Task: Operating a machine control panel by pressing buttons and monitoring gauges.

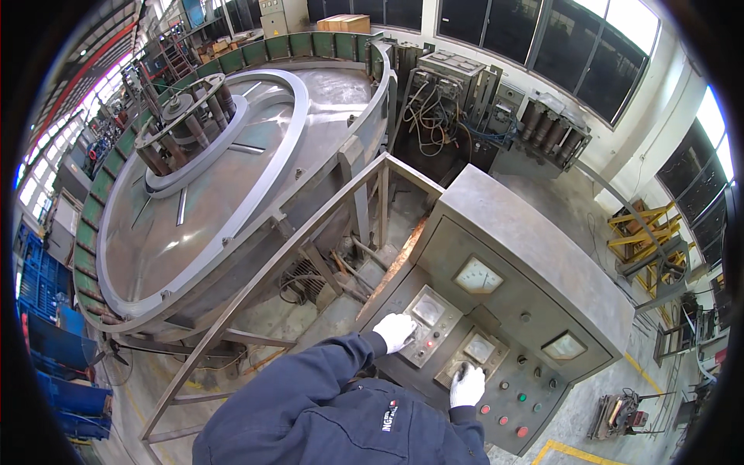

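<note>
I stand at a grey metal control console [535, 256] with a sloping panel. My left hand [395, 332], in a white glove, rests with fingers bent at the left side of one instrument unit [428, 310]. That unit has a meter window and a lit red lamp [429, 343]; what the fingers grip is hidden. My right hand [467, 384], also gloved in white, is closed over the lower part of a second, similar unit [479, 349]. A dark part, seemingly a knob, shows at its fingertips. Red push buttons [504, 421] and a green one [523, 397] lie right of this hand.
Beyond a metal rail [256, 291] at left stands a large round machine table [232, 186] carrying pale metal rings. Wired electrical equipment [438, 97] is at the back, before dark windows [558, 54]. Yellow metal frames [647, 232] and a small wheeled machine [620, 415] are at right.
</note>
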A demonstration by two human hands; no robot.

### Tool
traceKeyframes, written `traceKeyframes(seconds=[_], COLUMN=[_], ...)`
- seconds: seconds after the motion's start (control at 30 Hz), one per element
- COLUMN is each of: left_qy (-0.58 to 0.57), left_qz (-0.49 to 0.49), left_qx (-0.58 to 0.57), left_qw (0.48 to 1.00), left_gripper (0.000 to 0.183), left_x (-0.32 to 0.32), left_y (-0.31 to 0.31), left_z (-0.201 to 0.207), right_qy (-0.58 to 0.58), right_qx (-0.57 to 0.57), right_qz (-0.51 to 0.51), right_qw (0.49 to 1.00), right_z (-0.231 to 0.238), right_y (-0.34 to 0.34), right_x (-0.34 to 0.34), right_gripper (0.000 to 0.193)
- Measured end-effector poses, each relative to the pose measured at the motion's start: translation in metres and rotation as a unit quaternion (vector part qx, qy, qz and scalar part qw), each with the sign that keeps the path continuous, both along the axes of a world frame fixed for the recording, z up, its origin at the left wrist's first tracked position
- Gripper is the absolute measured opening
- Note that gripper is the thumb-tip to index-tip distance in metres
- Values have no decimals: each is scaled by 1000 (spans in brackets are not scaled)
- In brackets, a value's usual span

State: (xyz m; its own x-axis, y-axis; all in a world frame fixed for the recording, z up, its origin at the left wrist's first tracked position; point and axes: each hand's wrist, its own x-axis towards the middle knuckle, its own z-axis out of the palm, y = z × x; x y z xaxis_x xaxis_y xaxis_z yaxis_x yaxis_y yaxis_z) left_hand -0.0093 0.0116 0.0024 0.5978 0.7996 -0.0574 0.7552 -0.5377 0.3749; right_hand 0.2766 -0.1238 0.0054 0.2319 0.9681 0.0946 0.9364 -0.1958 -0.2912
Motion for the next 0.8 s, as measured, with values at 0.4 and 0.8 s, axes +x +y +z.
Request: traceKeyframes(seconds=[0.4, 0.8], left_qy=[-5, -2], left_qz=[2, -1], left_qx=[17, 10], left_qw=[1000, 1000], left_gripper=[26, 28], left_x=[-1, 0], left_y=[-1, 0], left_z=[-7, -8], right_qy=[0, -4], right_qx=[-7, 3], right_qz=[-5, -1], right_qw=[1000, 1000], right_z=[4, 1], right_y=[1, -2], right_x=[-2, 0], right_gripper=[27, 27])
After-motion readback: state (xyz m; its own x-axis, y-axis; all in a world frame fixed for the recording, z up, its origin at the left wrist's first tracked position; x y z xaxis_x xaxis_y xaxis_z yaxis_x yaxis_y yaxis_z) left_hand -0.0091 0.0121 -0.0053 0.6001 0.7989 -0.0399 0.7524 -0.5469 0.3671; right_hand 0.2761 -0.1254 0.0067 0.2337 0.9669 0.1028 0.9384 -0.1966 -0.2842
